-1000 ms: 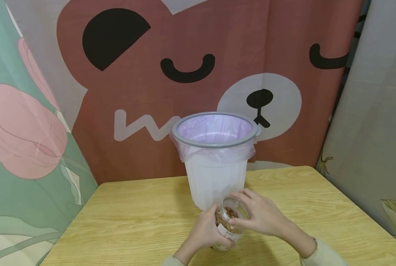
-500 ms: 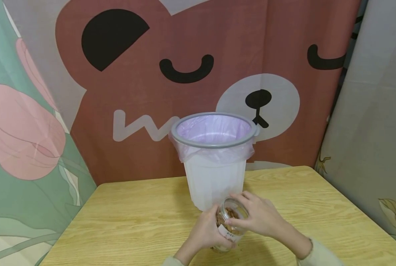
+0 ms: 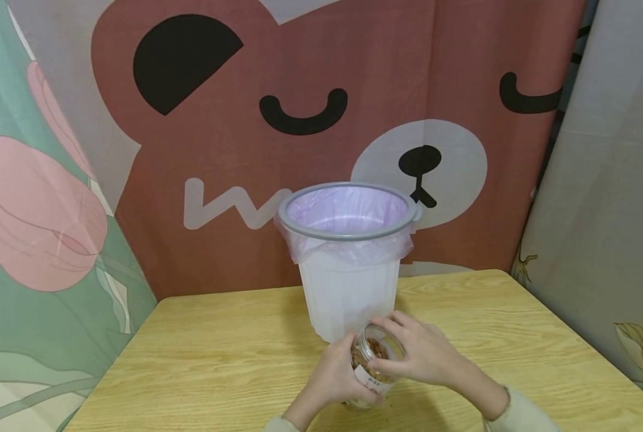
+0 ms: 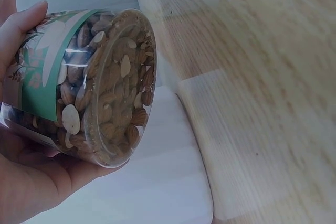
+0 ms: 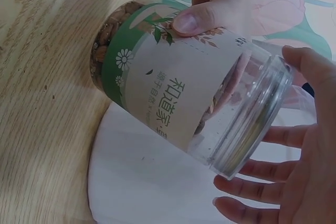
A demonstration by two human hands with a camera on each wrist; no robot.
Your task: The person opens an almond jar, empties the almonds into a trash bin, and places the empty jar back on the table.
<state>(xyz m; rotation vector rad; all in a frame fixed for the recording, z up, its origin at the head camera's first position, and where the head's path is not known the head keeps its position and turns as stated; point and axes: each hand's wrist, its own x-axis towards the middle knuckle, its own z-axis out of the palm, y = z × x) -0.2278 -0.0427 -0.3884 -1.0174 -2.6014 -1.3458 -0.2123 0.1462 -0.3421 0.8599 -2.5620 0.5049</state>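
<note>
A clear plastic jar (image 3: 371, 369) of almonds, with a green and white label, is held tilted above the table, in front of the bin. My left hand (image 3: 334, 375) grips it round the side, thumb and fingers on opposite sides of the body. At its mouth, my right hand (image 3: 421, 348) holds the clear lid (image 5: 256, 121), thumb on one edge and fingers spread along the other. In the right wrist view the lid sits on the jar; whether it is loose I cannot tell. Almonds (image 4: 118, 93) show through the base in the left wrist view.
A white bin (image 3: 348, 288) with a grey rim and a purple liner bag (image 3: 354, 207) stands just behind the hands. The wooden table (image 3: 219, 354) extends to both sides. Printed curtains (image 3: 219, 150) hang behind it, with a bear face in the middle.
The right hand's fingers have shifted very slightly at the lid. The left hand keeps its grip on the jar, and the bin stands where it was.
</note>
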